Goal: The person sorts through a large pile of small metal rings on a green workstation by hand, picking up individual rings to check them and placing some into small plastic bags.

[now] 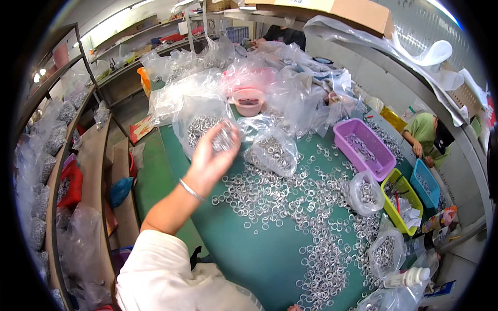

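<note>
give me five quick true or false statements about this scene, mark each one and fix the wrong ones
1. The left hand is up at a clear bag with metal rings in it. True.

2. The bracelet is on the right wrist. False: it is on the left wrist.

3. Loose rings lie scattered over the table. True.

4. The purple tub stands to the left of the pink bowl. False: it stands to the right of the bowl.

5. A person in a green top is at the right side of the picture. True.
</note>
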Demonstrator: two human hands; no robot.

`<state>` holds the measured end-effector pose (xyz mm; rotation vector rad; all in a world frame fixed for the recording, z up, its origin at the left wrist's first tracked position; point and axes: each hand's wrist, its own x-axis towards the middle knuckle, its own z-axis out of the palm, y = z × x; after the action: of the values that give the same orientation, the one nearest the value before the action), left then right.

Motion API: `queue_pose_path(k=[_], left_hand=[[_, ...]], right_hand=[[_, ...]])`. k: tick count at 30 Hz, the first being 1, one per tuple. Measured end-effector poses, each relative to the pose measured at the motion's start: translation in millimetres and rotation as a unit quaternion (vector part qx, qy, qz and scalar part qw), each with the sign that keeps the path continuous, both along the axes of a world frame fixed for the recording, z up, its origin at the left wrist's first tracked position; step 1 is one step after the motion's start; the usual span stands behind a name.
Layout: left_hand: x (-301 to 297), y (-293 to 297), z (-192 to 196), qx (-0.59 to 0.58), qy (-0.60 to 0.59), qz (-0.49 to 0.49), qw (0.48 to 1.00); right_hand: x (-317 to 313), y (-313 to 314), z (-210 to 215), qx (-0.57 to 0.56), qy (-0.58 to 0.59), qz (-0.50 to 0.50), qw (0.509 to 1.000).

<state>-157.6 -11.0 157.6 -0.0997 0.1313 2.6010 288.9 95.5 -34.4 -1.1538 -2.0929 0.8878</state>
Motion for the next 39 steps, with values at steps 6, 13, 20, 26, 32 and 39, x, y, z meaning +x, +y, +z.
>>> queue_pose_path(k=[6, 13, 20, 26, 32, 39], left_hand=[[-82, -40, 4, -0.252, -0.018, 0.269, 0.929], [-65, -42, 5, -0.409, 0.122, 0.171, 0.888], [55, -23, -30, -0.478, 0.549, 0.068, 0.683], [90, 65, -143, -0.556, 0.717, -0.083, 0.412], [95, 130, -182, -0.617, 0.765, -0.066, 0.172], [96, 86, -192, -0.475, 0.838, -0.039, 0.267]], right_hand=[[-12, -6, 22, -0.011, 0.004, -0.011, 1.0], [-25, -5, 11, -0.04, 0.121, -0.053, 0.99], [-29, -3, 21, -0.087, 0.097, -0.032, 0.991], [-94, 50, 45, 0.189, -0.086, 0.052, 0.977], [-189, 122, 13, 0.198, -0.249, 0.022, 0.948], [-197, 80, 14, 0.266, -0.226, 0.187, 0.918]])
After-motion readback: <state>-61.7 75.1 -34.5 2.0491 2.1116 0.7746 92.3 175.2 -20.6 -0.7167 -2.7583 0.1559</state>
